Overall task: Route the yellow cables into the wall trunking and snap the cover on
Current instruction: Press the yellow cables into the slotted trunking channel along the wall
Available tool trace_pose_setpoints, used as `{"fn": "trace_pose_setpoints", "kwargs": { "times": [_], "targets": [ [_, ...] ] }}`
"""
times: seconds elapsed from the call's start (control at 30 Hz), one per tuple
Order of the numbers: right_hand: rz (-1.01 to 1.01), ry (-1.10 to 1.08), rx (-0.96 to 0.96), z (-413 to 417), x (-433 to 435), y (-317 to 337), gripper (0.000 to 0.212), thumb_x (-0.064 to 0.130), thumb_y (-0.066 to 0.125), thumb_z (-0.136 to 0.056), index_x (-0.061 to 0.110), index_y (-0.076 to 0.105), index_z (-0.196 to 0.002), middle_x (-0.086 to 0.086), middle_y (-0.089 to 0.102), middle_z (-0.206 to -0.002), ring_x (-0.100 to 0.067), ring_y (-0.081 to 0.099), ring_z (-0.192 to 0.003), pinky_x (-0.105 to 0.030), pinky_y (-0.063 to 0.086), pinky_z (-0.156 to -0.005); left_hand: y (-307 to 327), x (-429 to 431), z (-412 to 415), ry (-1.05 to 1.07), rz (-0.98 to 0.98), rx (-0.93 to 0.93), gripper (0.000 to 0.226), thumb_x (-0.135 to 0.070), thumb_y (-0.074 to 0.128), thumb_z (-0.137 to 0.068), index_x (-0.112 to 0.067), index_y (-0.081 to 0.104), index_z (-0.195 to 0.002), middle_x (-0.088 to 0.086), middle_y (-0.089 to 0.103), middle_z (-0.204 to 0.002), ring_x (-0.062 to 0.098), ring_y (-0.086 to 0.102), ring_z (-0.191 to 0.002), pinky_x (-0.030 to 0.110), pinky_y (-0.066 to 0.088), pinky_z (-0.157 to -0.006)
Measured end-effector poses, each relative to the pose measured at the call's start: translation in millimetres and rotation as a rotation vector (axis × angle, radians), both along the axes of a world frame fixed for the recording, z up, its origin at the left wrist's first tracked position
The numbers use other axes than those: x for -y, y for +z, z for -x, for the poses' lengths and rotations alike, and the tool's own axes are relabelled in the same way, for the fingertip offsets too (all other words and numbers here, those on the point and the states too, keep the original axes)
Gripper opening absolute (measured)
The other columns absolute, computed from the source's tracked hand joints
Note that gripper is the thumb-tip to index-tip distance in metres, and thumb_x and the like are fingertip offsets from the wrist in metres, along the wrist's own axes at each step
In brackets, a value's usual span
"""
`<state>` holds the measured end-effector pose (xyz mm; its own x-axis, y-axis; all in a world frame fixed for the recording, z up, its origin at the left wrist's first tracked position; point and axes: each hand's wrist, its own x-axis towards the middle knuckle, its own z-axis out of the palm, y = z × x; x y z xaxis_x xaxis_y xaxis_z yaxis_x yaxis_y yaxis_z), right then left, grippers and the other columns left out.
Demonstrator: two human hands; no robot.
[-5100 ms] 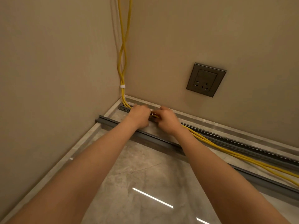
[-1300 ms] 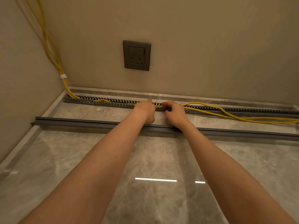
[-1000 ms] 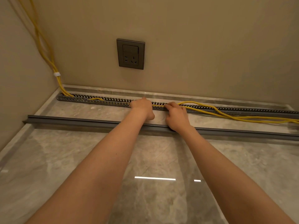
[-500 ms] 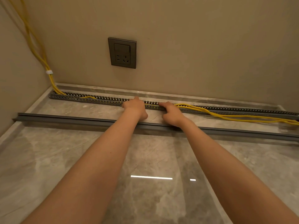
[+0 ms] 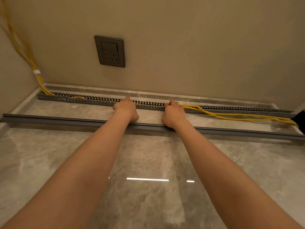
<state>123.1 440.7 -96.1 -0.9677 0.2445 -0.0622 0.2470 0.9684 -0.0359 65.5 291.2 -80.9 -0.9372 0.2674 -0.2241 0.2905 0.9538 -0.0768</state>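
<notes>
Below, glossy marble floor (image 5: 148, 162), beige wall (image 5: 198, 47), both hands' fingers pressing yellow cables (image 5: 231, 115) into slotted trunking (image 5: 99, 100), grip unclear.

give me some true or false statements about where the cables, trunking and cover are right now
1. The cover is snapped onto the trunking. False: it lies loose on the floor, nearer the person.
2. Right of the right hand, the cables lie outside the trunking. True.
3. A socket is on the wall above the trunking. True.
4. The left hand holds the cover. False: it rests at the trunking.
5. The cables rise up the right corner. False: the left corner.
</notes>
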Motion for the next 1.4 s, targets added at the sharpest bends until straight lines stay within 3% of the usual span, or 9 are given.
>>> {"fn": "trace_pose_setpoints", "kwargs": {
  "times": [0.13, 0.3, 0.43, 0.53, 0.67, 0.8, 0.93, 1.17, 1.4],
  "targets": [
    [0.027, 0.003, 0.026, -1, -4, -1, 0.051, 0.020, 0.054, -0.083, 0.003, 0.046, -0.131, -0.015, 0.040, -0.137, -0.032, 0.038, -0.129, -0.042, 0.035, -0.106, 0, 0, 0, 0.011, -0.017, 0.011, 0.053, -0.025, 0.052, -0.087, -0.006, 0.043, -0.136, 0.009, 0.039, -0.136, 0.029, 0.049, -0.121, 0.042, 0.045, -0.093],
    [0.284, -0.008, 0.161, 9, -22, 24, 0.036, 0.015, 0.048, -0.086, 0.005, 0.060, -0.118, -0.013, 0.056, -0.105, -0.026, 0.051, -0.092, -0.031, 0.043, -0.075, 2, -4, -2, 0.035, 0.010, 0.044, 0.056, -0.026, 0.050, -0.088, -0.006, 0.038, -0.139, 0.012, 0.037, -0.139, 0.031, 0.045, -0.127, 0.050, 0.037, -0.106],
    [0.306, 0.014, 0.142, 9, -28, 20, 0.038, 0.011, 0.047, -0.086, 0.007, 0.060, -0.121, -0.016, 0.057, -0.113, -0.030, 0.053, -0.103, -0.036, 0.047, -0.086, 1, -23, -13, -0.147, -0.042, -0.093, 0.063, -0.019, 0.051, -0.089, -0.011, 0.027, -0.146, 0.017, 0.033, -0.144, 0.034, 0.040, -0.131, 0.048, 0.033, -0.108],
    [0.292, 0.033, 0.111, 9, -29, 17, 0.032, 0.010, 0.049, -0.083, 0.004, 0.063, -0.111, -0.022, 0.057, -0.113, -0.035, 0.052, -0.108, -0.036, 0.045, -0.084, 4, -52, -26, -0.375, -0.092, -0.077, 0.048, -0.021, 0.047, -0.090, -0.012, 0.044, -0.138, 0.013, 0.044, -0.137, 0.032, 0.046, -0.126, 0.041, 0.038, -0.103],
    [0.389, 0.033, 0.129, 11, -36, 13, 0.040, 0.008, 0.052, -0.080, 0.005, 0.061, -0.118, -0.023, 0.053, -0.117, -0.036, 0.049, -0.111, -0.037, 0.044, -0.085, 0, -75, -31, -0.329, -0.169, 0.007, 0.042, -0.024, 0.045, -0.094, -0.009, 0.050, -0.132, 0.013, 0.044, -0.133, 0.032, 0.050, -0.121, 0.041, 0.040, -0.100],
    [0.589, 0.055, 0.088, 4, -48, 5, 0.063, -0.004, 0.052, -0.076, 0.012, 0.049, -0.137, -0.016, 0.049, -0.134, -0.033, 0.046, -0.125, -0.036, 0.042, -0.099, -11, -78, -28, -0.307, -0.242, 0.017, 0.056, -0.016, 0.050, -0.089, -0.011, 0.034, -0.142, 0.011, 0.041, -0.141, 0.030, 0.040, -0.131, 0.045, 0.029, -0.111],
    [0.761, 0.017, -0.097, -10, -60, 1, 0.062, -0.015, 0.045, -0.078, 0.006, 0.048, -0.136, -0.012, 0.050, -0.141, -0.025, 0.045, -0.133, -0.028, 0.035, -0.107, -6, -82, -24, -0.274, -0.175, 0.093, 0.065, -0.015, 0.048, -0.090, -0.023, 0.022, -0.149, 0.007, 0.033, -0.149, 0.029, 0.034, -0.138, 0.055, 0.018, -0.116],
    [0.201, 0.056, -0.253, -27, -85, -1, 0.042, -0.003, 0.046, -0.087, 0.005, 0.059, -0.126, -0.013, 0.059, -0.125, -0.029, 0.050, -0.120, -0.036, 0.043, -0.101, 7, -107, -24, -0.230, 0.064, 0.059, 0.047, -0.014, 0.042, -0.092, -0.018, 0.043, -0.138, 0.008, 0.047, -0.134, 0.030, 0.049, -0.124, 0.060, 0.019, -0.113],
    [-0.048, 0.142, -0.135, -36, -86, -2, 0.037, 0.005, 0.046, -0.086, 0.003, 0.058, -0.122, -0.015, 0.060, -0.122, -0.031, 0.051, -0.116, -0.036, 0.041, -0.101, 2, -117, -27, -0.200, 0.089, -0.029, 0.044, -0.018, 0.046, -0.091, -0.015, 0.045, -0.135, 0.008, 0.050, -0.134, 0.030, 0.050, -0.125, 0.059, 0.029, -0.108]
  ]
}}
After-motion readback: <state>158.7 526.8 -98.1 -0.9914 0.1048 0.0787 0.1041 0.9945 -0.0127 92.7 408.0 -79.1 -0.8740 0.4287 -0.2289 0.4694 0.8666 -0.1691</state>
